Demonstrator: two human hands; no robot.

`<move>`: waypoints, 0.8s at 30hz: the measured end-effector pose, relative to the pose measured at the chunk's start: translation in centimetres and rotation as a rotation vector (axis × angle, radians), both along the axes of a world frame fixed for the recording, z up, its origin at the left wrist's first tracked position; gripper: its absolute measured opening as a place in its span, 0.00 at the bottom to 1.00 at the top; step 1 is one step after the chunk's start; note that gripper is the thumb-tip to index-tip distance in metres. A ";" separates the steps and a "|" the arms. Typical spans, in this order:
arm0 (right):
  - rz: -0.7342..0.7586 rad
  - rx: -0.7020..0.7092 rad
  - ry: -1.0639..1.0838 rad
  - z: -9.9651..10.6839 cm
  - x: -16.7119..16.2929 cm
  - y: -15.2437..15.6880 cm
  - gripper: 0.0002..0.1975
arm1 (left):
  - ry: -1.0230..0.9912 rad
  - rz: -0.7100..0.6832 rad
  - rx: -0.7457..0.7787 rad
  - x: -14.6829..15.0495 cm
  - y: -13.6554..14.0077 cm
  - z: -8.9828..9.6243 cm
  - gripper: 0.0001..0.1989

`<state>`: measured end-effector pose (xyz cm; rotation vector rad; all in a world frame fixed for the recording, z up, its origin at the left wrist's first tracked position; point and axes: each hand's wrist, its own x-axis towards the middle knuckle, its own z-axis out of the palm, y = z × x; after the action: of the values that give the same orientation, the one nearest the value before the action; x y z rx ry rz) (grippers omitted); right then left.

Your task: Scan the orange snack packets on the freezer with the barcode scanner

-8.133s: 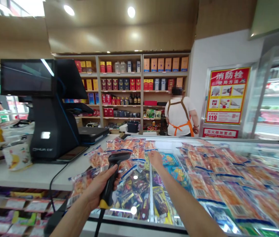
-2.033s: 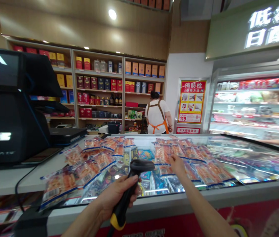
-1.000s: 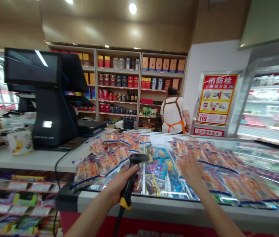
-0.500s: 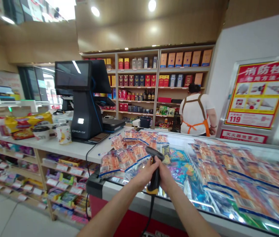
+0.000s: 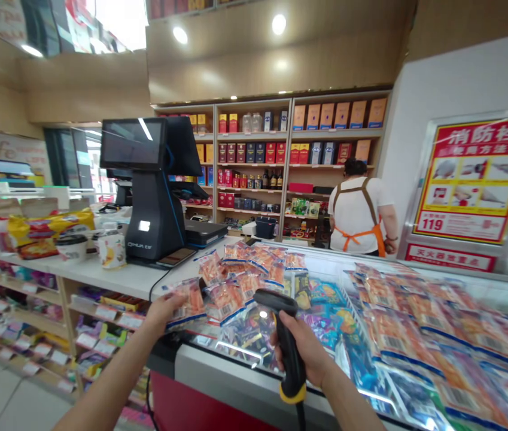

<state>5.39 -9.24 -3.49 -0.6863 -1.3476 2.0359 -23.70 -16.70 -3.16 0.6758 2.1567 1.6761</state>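
My right hand (image 5: 305,347) is wrapped round the handle of a black and yellow barcode scanner (image 5: 290,341), whose head points left over the glass. At the left end of the pile, my left hand (image 5: 166,312) grips the near-left edge of a clear, blue-edged packet of orange-pink food (image 5: 191,302); its fingertips are partly hidden by the packet. More packets of the same kind (image 5: 229,299) lie beside it, barcodes facing up on some. All of these rest on the glass top of a freezer (image 5: 254,353) holding colourful bags.
To the right, a second spread of similar packets (image 5: 401,323) covers the glass. A cash register (image 5: 152,197) stands on the white counter (image 5: 139,278), with paper cups (image 5: 112,248) and yellow bags (image 5: 49,227) beside it. A person in an apron (image 5: 356,209) stands beyond the freezer.
My left hand has come off the scanner and moved left onto the leftmost packet. My right hand now holds the scanner alone, slightly lower. The view has shifted a little.
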 end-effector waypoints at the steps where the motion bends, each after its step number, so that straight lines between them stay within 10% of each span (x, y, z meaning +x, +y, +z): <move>1: 0.008 -0.003 0.010 0.0 0.0 -0.2 0.19 | -0.032 -0.012 0.041 0.1 -0.1 0.5 0.23; 9: 0.004 0.028 0.024 0.7 -0.3 -0.6 0.20 | -0.071 -0.189 0.320 3.9 5.7 5.0 0.26; 24: -0.253 0.005 -0.001 1.8 5.2 0.6 0.20 | -0.171 -0.463 0.377 13.7 18.4 4.3 0.13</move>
<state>10.55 -8.61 -1.68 -0.8119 -1.1994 1.8302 -10.02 1.71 1.11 1.0015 1.4353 1.8041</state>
